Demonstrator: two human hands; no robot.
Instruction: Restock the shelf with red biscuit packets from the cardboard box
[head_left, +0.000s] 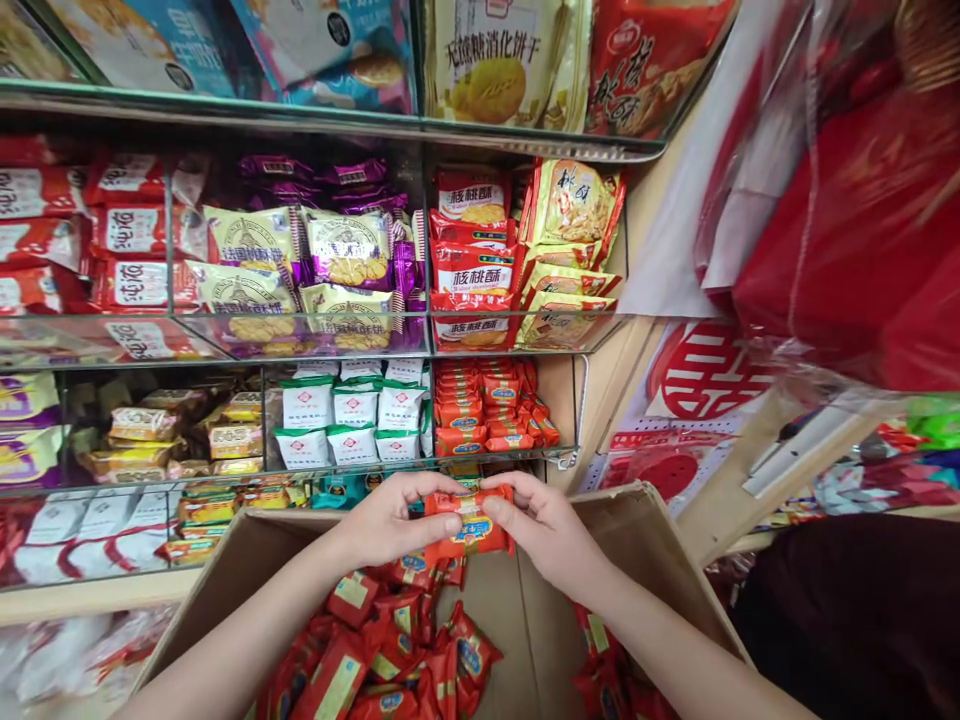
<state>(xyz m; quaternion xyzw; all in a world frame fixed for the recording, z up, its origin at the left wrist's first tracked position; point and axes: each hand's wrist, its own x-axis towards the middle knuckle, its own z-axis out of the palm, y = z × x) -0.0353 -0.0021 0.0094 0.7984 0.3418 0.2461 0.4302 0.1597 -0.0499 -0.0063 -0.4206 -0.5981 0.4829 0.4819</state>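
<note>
My left hand [390, 522] and my right hand [541, 528] together grip a small stack of orange-red snack packets [471, 522] above an open cardboard box [645, 545]. More of the same red packets [390, 650] lie loose in the bottom of the box. Straight ahead, a glass shelf compartment [574, 420] holds stacked orange packets [487, 405] of the same kind, just above my hands.
Glass-fronted shelves carry white-and-green packets [352, 412], yellow-and-purple biscuit bags [300, 265], red walnut-cake bags [472, 250] and brown snacks [180, 430]. Red gift bags [847, 230] in plastic hang at the right. A dark garment [855, 610] fills the lower right.
</note>
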